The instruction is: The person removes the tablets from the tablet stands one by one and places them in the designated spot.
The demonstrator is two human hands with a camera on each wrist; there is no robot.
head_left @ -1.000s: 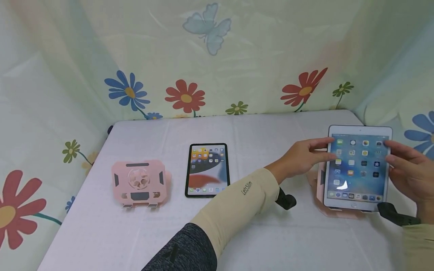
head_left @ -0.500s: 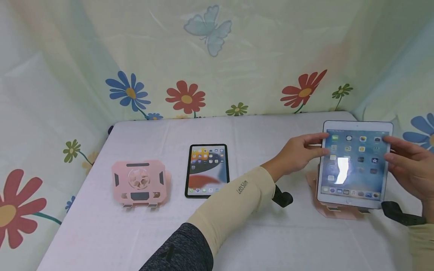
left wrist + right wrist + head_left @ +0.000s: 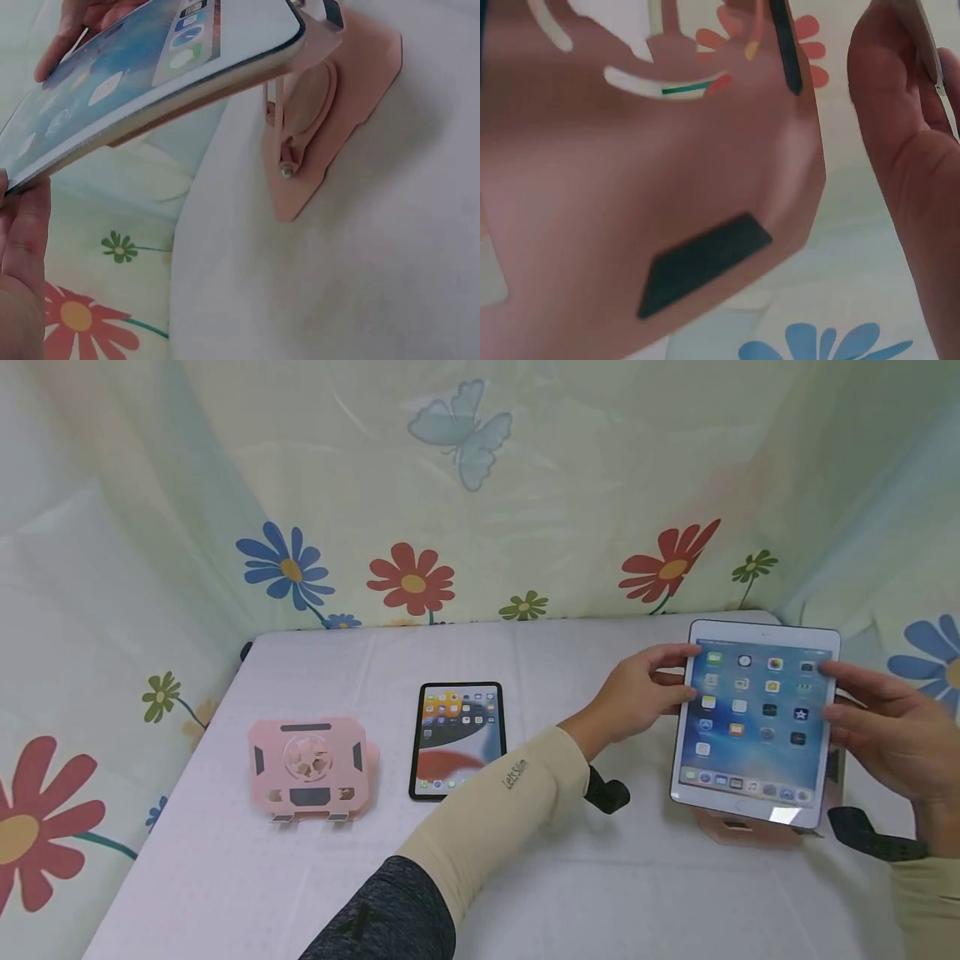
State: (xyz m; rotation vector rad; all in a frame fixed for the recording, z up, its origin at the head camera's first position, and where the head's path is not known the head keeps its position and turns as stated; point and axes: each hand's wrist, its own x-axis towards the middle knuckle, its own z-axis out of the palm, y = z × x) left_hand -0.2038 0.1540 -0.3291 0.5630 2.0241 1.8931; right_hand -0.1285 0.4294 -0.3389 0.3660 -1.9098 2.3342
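Observation:
A white tablet [image 3: 757,718] with a lit screen of app icons is tilted in front of a pink tablet stand [image 3: 738,833] at the table's right. My left hand [image 3: 628,697] pinches its left edge, fingers and thumb at the upper half. On the opposite edge my right hand [image 3: 888,727] grips it the same way. In the left wrist view the tablet slants over the stand's hinged base [image 3: 364,82], its lower end close to the support lip. The stand's back plate [image 3: 630,187], pink with dark pads, fills much of the right wrist view, apart from the right hand.
A second pink stand [image 3: 307,764] with a round cut-out stands at the left of the white-covered table [image 3: 585,893]. Between the stands lies a black-edged tablet [image 3: 459,752], partly covered by my left sleeve. A floral curtain [image 3: 570,527] encloses the back and sides.
Both hands have carried the white tablet leftward and a little up, tilting it. It has shifted off the stand's right side, whose edge now shows. The other tablet and left stand stay put.

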